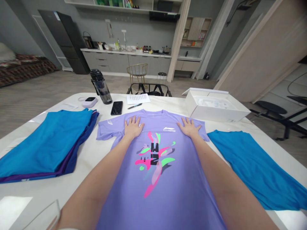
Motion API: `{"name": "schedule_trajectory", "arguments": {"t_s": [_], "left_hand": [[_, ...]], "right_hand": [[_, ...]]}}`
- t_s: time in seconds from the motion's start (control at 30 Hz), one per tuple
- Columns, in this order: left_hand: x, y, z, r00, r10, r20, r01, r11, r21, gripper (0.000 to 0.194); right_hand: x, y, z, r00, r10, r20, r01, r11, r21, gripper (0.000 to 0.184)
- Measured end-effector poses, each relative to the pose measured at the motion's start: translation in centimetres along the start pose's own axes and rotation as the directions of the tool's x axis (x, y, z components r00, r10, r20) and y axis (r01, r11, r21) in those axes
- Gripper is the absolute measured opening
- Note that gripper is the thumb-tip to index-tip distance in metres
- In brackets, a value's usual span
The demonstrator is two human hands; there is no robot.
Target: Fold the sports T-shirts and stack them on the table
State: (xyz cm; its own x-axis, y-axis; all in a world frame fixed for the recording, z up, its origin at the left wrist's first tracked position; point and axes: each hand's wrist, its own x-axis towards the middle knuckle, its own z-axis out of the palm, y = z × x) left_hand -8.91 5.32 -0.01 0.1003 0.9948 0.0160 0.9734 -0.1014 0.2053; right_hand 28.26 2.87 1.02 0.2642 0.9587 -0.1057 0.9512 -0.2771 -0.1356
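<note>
A purple T-shirt [134, 179] with a bright printed design lies spread face up on the table, collar at the far end. My left hand [133, 127] rests flat on its left shoulder area, fingers spread. On the right shoulder area, beside the white chest logo, my right hand [189, 127] also lies flat with fingers apart. Neither hand grips the cloth. A stack of folded garments [52, 137], blue on top, is to the left of the shirt. Another blue garment [254, 163] lies to the right, close to the shirt's sleeve.
On the white table [81, 191] stand a dark water bottle [102, 88] and an open white box [216, 107]. A phone [116, 108], a pen [134, 106], a paper sheet [138, 98] and a small lilac device [89, 102] lie beyond the shirt. A chair [150, 88] stands behind.
</note>
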Motion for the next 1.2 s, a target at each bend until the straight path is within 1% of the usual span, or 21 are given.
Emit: {"name": "schedule_trajectory", "arguments": {"t_s": [0.13,0.23,0.27,0.33,0.4,0.43,0.47,0.53,0.63,0.73,0.8,0.9,0.97,1.03,1.13,1.2], "left_hand": [[-0.3,0.0,-0.2,1.000,-0.014,0.007,0.014,1.000,0.014,0.075],[-0.3,0.4,-0.8,0.999,-0.031,0.017,0.031,0.999,0.026,0.072],[-0.3,0.8,-1.0,0.999,-0.036,-0.004,0.037,0.999,0.032,0.069],[0.0,2.1,-1.4,0.993,-0.036,-0.108,0.039,0.999,0.029,0.060],[0.7,4.1,-1.7,0.975,0.011,-0.224,-0.016,1.000,-0.020,0.050],[1.2,5.4,-1.7,0.967,0.055,-0.248,-0.073,0.995,-0.066,0.046],[1.9,6.9,-1.7,0.964,0.104,-0.246,-0.138,0.983,-0.123,0.043],[3.7,10.0,-1.5,0.961,0.200,-0.190,-0.245,0.937,-0.251,0.038],[7.1,14.7,-0.9,0.953,0.281,-0.116,-0.304,0.878,-0.370,0.033],[10.3,18.3,-0.1,0.948,0.313,-0.050,-0.308,0.876,-0.372,0.034],[11.9,19.6,0.4,0.949,0.314,0.014,-0.292,0.897,-0.332,0.036],[13.8,20.1,1.4,0.941,0.327,0.083,-0.289,0.909,-0.301,0.036],[14.7,19.9,2.1,0.938,0.329,0.109,-0.284,0.910,-0.304,0.033],[15.5,19.6,2.6,0.935,0.331,0.131,-0.276,0.907,-0.319,0.027],[15.9,19.2,3.0,0.933,0.335,0.134,-0.266,0.889,-0.373,0.016],[15.8,18.9,2.8,0.937,0.333,0.107,-0.259,0.865,-0.430,0.013]], "right_hand": [[-0.5,0.0,-0.2,1.000,-0.001,-0.011,0.001,0.999,0.048,0.080],[-0.6,0.5,-0.5,0.999,-0.004,-0.052,0.013,0.987,0.159,0.073],[-0.6,0.9,-0.6,0.997,0.004,-0.076,0.013,0.976,0.217,0.069],[-0.7,1.9,-0.7,0.987,0.032,-0.155,0.021,0.943,0.332,0.064],[-0.9,3.4,-0.8,0.964,0.080,-0.255,0.026,0.922,0.387,0.059],[-1.0,4.3,-0.8,0.947,0.108,-0.303,0.017,0.924,0.381,0.056],[-1.1,5.2,-0.9,0.930,0.134,-0.341,-0.004,0.934,0.357,0.053],[-1.2,6.9,-1.1,0.911,0.178,-0.371,-0.077,0.959,0.272,0.048],[-1.2,8.6,-1.8,0.914,0.204,-0.351,-0.178,0.978,0.105,0.045],[-1.0,9.0,-2.7,0.907,0.234,-0.350,-0.258,0.966,-0.021,0.048],[-0.7,8.8,-3.1,0.902,0.266,-0.340,-0.297,0.954,-0.044,0.052],[-0.2,8.4,-3.2,0.902,0.305,-0.306,-0.329,0.944,-0.029,0.052],[0.1,8.4,-3.0,0.903,0.316,-0.291,-0.335,0.942,-0.014,0.046],[0.4,8.5,-2.9,0.914,0.313,-0.259,-0.325,0.946,-0.003,0.039],[0.3,8.7,-3.2,0.936,0.292,-0.195,-0.286,0.956,0.059,0.034],[-0.1,8.4,-4.1,0.944,0.264,-0.200,-0.233,0.958,0.169,0.032]]}}
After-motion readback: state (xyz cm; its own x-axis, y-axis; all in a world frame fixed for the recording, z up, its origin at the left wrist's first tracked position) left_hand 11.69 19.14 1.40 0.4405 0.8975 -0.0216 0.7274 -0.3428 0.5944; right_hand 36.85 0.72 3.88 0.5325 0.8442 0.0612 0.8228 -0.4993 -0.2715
